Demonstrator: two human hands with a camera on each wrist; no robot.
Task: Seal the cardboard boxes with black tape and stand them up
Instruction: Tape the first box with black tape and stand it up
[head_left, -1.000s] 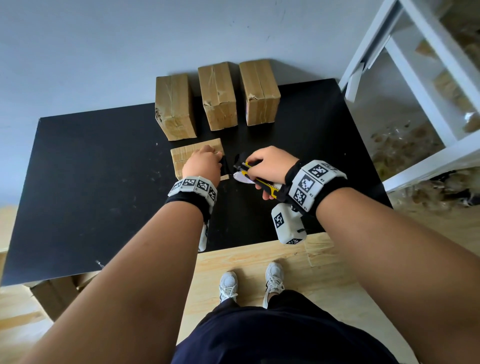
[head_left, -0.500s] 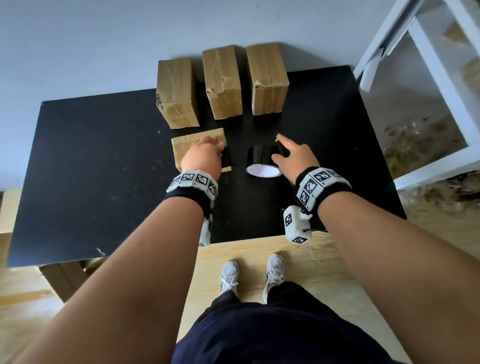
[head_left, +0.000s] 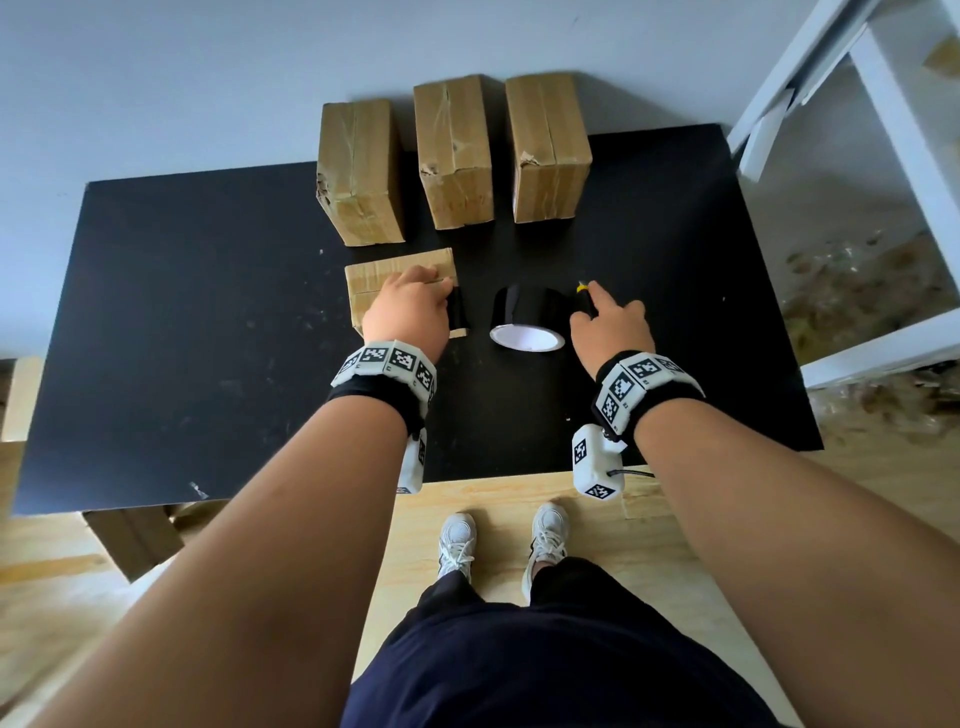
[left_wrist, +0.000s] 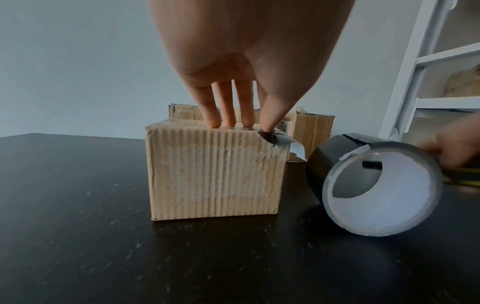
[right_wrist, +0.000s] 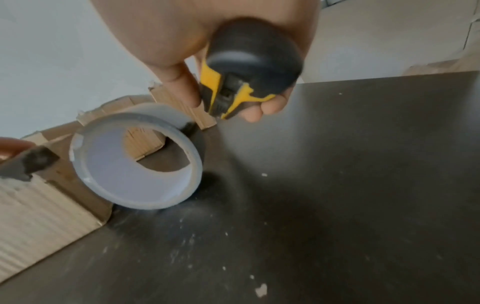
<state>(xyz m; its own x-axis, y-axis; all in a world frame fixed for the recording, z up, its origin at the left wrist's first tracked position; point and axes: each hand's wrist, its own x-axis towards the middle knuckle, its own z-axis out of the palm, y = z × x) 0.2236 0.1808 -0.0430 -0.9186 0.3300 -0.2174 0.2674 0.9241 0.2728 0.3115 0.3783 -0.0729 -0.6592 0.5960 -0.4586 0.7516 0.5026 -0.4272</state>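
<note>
Right, the left hand (head_left: 405, 312) is pressing straight fingers (left_wrist: 228, 115) onto the top of the small cardboard box (left_wrist: 215, 176), pinning a strip of black tape (left_wrist: 279, 142) whose loose end curls off the box's right edge; the grip there is flat and open, nothing clasped; the right hand (head_left: 610, 325) is curled round a yellow-and-black utility knife (right_wrist: 241, 80); the tape roll (head_left: 527, 317) sits on the surface on its curved side, between the two hands, touching neither box nor left hand; that loose end lies just right of the left fingers, so I reckon the left hand smooths it down; three boxes (head_left: 454, 150) stand beyond.
</note>
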